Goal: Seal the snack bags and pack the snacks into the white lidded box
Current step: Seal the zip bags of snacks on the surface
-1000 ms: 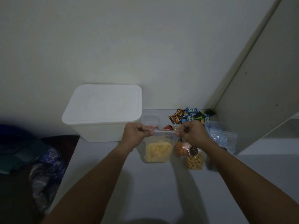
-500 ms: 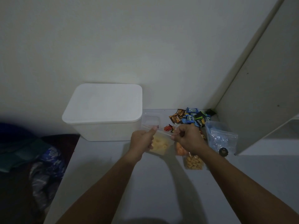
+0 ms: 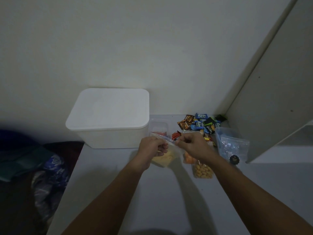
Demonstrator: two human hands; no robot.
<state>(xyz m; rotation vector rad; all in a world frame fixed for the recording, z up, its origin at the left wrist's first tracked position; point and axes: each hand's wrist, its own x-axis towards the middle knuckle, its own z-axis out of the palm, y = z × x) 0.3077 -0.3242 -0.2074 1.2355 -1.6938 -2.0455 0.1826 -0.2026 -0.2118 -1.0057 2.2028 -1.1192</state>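
Observation:
A clear zip bag of yellow snacks (image 3: 165, 158) hangs above the grey table (image 3: 152, 197), tilted with its top edge slanting. My left hand (image 3: 151, 147) pinches the left end of its zip strip and my right hand (image 3: 191, 145) pinches the strip just to the right. The white lidded box (image 3: 110, 116) stands behind my left hand with its lid on. A bag of orange snacks (image 3: 188, 159) and a bag of pale nuts (image 3: 202, 171) lie partly under my right forearm. A bluish zip bag (image 3: 232, 145) lies at the right.
Small wrapped candies (image 3: 199, 124) are piled at the back by the wall. A clear container (image 3: 158, 127) sits beside the box. A white cabinet panel (image 3: 277, 92) closes off the right. Dark cloth and bags (image 3: 42, 167) lie left of the table edge.
The bag has been moved down and tilted. My hands have come much closer together along the zip strip, the right one sliding left towards the left one.

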